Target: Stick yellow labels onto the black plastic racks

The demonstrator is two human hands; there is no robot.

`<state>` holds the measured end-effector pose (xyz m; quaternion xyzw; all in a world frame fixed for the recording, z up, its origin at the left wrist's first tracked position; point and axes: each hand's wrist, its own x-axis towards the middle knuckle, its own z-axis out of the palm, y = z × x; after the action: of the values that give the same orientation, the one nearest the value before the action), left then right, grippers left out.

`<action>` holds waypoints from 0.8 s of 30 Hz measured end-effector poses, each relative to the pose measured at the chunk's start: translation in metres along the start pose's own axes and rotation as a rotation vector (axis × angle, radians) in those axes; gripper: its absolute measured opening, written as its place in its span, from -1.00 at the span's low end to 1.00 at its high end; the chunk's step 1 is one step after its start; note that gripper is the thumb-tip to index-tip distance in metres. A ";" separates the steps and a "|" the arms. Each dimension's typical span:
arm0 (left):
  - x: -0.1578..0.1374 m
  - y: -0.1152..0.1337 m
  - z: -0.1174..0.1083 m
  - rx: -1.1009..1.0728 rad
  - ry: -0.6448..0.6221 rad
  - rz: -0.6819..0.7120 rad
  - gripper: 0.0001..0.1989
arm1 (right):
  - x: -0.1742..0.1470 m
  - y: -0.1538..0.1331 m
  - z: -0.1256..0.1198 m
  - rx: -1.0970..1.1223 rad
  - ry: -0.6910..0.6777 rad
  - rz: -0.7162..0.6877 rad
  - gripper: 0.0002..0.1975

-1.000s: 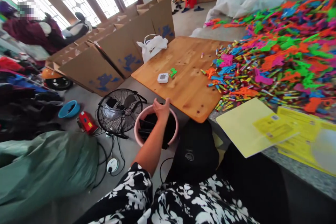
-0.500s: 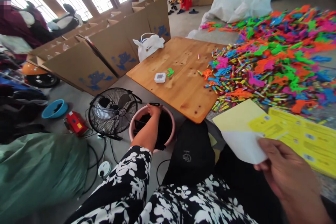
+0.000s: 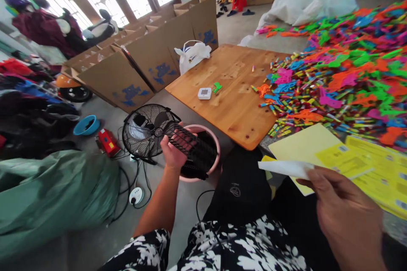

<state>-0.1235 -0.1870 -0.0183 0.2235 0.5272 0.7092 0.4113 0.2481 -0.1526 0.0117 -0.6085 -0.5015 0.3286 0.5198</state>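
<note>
My left hand (image 3: 174, 152) grips a black slatted piece (image 3: 190, 146), slightly blurred, whose exact kind I cannot make out. It is tilted over the round pink tub (image 3: 217, 152), which has dark contents partly hidden by the piece. My right hand (image 3: 343, 203) pinches a thin sheet of paper (image 3: 286, 168) between thumb and fingers. The sheet is seen almost edge-on, its white side toward me. Beneath and beyond it lie a pale yellow sheet (image 3: 302, 142) and bright yellow printed sheets (image 3: 386, 171).
A wooden board (image 3: 235, 80) bears a small white device (image 3: 204, 93) and a green toy piece (image 3: 216, 88). Right of it spreads a heap of colourful plastic pieces (image 3: 356, 67). A black fan (image 3: 149, 131), cables and a green sack (image 3: 60, 190) are left; cardboard boxes (image 3: 171, 46) stand behind.
My left hand has come up out of the tub's far side, now bringing the black slatted piece toward me. The paper in my right hand has tipped nearly edge-on. The view has swung left.
</note>
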 end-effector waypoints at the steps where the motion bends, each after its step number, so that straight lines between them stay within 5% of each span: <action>1: -0.011 0.000 0.012 -0.059 -0.048 -0.054 -0.16 | -0.004 -0.005 0.006 -0.037 -0.024 -0.097 -0.81; 5: -0.034 -0.014 0.074 -0.246 -0.217 -0.268 -0.19 | -0.016 -0.027 0.029 -0.041 -0.079 -0.561 -0.97; 9: -0.046 -0.036 0.125 -0.359 -0.270 -0.372 -0.22 | -0.019 -0.038 0.046 -0.080 -0.060 -0.788 -0.78; 16: -0.061 -0.054 0.170 -0.339 -0.292 -0.343 -0.07 | -0.011 -0.035 0.060 -0.165 0.021 -0.819 -0.83; 24: -0.063 -0.056 0.175 -0.309 -0.231 -0.379 -0.03 | -0.018 -0.018 0.058 -0.189 -0.032 -0.856 -0.76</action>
<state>0.0625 -0.1337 -0.0026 0.1345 0.3947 0.6616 0.6233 0.1849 -0.1532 0.0124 -0.3855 -0.7444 0.0458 0.5433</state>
